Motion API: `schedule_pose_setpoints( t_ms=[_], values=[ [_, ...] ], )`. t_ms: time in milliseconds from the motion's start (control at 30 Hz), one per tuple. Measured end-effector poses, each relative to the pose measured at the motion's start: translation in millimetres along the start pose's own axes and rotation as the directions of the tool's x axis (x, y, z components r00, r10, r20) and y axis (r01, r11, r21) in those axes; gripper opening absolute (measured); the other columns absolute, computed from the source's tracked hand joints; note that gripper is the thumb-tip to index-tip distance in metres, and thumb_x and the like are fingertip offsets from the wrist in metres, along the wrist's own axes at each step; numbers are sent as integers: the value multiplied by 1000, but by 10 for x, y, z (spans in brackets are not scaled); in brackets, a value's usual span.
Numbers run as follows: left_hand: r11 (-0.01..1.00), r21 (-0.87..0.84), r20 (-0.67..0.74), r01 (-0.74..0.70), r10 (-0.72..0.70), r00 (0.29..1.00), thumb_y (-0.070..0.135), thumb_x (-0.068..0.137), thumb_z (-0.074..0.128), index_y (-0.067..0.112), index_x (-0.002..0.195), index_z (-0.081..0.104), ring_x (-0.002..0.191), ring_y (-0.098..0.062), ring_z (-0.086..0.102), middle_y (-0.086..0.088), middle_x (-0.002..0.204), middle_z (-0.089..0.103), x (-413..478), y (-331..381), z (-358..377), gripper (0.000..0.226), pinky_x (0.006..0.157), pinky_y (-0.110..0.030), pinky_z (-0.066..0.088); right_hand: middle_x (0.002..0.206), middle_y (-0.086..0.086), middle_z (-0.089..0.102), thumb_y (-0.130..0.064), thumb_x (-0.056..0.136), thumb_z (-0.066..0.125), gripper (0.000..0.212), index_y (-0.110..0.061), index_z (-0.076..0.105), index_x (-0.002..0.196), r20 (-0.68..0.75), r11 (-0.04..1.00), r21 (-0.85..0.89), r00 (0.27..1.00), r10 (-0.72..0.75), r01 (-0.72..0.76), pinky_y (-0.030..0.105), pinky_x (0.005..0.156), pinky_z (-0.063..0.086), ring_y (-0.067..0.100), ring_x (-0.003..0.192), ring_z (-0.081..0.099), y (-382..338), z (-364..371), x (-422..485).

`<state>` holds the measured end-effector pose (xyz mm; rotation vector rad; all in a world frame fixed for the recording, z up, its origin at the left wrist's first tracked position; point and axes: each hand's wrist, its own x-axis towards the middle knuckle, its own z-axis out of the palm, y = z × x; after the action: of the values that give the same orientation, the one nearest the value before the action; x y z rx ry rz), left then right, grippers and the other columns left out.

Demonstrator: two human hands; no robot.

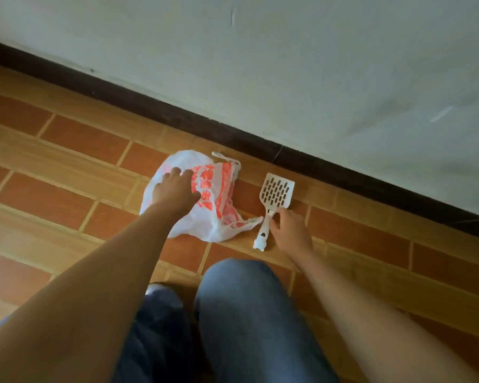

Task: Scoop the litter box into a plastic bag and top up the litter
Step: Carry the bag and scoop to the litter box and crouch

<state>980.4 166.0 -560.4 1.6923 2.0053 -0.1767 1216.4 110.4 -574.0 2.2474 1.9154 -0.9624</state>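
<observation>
open floor (67,175) left of bag (224,189); wall (288,64) behind scoop (277,190).

Under the grip I've got a floor (67,172) of red-brown brick-pattern tiles banded with tan wood-look strips. Just beyond the grip a dark baseboard (150,107) runs diagonally, higher at left and lower at right. Past that is a pale wall (288,64) with a few faint scuffs (441,114). Nearer me than the grip are knees in blue jeans (241,313).
</observation>
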Motion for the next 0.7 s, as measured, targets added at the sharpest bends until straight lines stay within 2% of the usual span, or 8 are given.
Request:
schedule_pose_setpoints(
  t_ms=[167, 333, 467, 567, 700],
  values=[
    [991, -107, -32, 84, -88, 996, 37, 88, 60, 19, 145, 29, 134, -34, 34, -12, 149, 29, 150, 26, 286, 68, 101, -51, 38, 118, 6, 56, -31, 97, 43, 32, -10, 51, 120, 40, 1000, -1, 999, 29, -29, 33, 87, 47, 22, 113, 51, 275, 313, 166],
    [973, -169, 1, 159, -161, 987, 52, 83, 61, 24, 149, 15, 141, -33, 21, -8, 155, 16, 210, 74, 538, 85, 106, -55, 31, 123, 8, 55, -31, 97, 44, 37, -8, 49, 125, 73, 997, 8, 994, 81, -82, 35, 88, 49, 23, 113, 52, 422, 434, 358],
    [951, -216, -28, 223, -234, 972, 62, 81, 56, 27, 150, 8, 145, -33, 10, -6, 158, 6, 266, 174, 690, 92, 109, -56, 27, 117, 8, 58, -30, 97, 43, 35, -7, 50, 123, 100, 994, 21, 989, 106, -109, 34, 78, 47, 24, 105, 55, 482, 551, 539],
    [944, -234, -52, 234, -253, 966, 65, 79, 56, 28, 150, 3, 146, -33, 4, -6, 159, 1, 281, 267, 788, 96, 110, -57, 25, 107, 9, 61, -33, 96, 44, 32, -8, 53, 113, 131, 986, 35, 979, 158, -164, 32, 68, 45, 25, 96, 58, 533, 722, 664],
    [943, -222, -56, 247, -265, 963, 62, 77, 61, 28, 150, -3, 146, -34, 0, -7, 159, -4, 313, 235, 918, 102, 111, -58, 25, 105, 8, 61, -40, 95, 43, 37, -9, 54, 112, 168, 966, 34, 955, 246, -255, 35, 72, 48, 25, 95, 60, 528, 924, 752]
  ],
)
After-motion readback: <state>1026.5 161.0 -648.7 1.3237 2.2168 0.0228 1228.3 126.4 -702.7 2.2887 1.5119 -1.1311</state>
